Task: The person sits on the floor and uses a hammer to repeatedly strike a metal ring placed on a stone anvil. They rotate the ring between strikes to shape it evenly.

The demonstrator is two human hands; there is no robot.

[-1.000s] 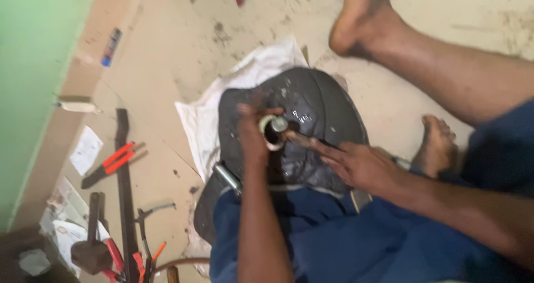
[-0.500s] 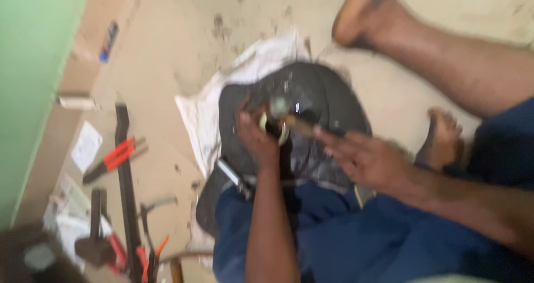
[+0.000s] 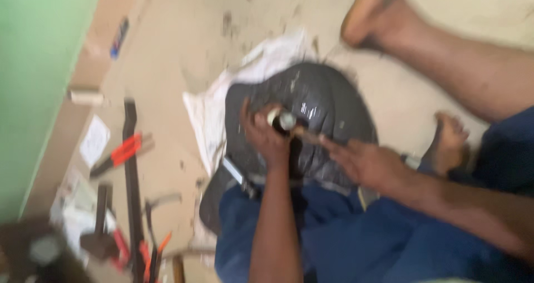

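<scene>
The picture is blurred by motion, so fine detail is lost. Nearest the camera, the person sits on the floor [image 3: 183, 43] in blue trousers [image 3: 345, 244], both forearms reaching forward over the lap. The left hand [image 3: 266, 138] is clenched around a small round metal part [image 3: 282, 120] at the middle of a dark dome-shaped casing [image 3: 322, 110]. The right hand [image 3: 367, 163] lies just right of it, fingers stretched toward the part and pinching a thin rod-like tool [image 3: 306, 135] whose tip meets the part; how firm that grip is cannot be told. The casing rests between the person's legs, on a white cloth [image 3: 214, 113] spread on the floor. One bare foot [image 3: 448, 144] sits just right of the casing, the other foot [image 3: 370, 13] farther off at the top.

Well to the left lie red-handled pliers [image 3: 119, 155], a long dark bar [image 3: 132, 188] and a hammer [image 3: 99, 227]. Beyond them, a green wall [image 3: 39, 66] runs along the left edge.
</scene>
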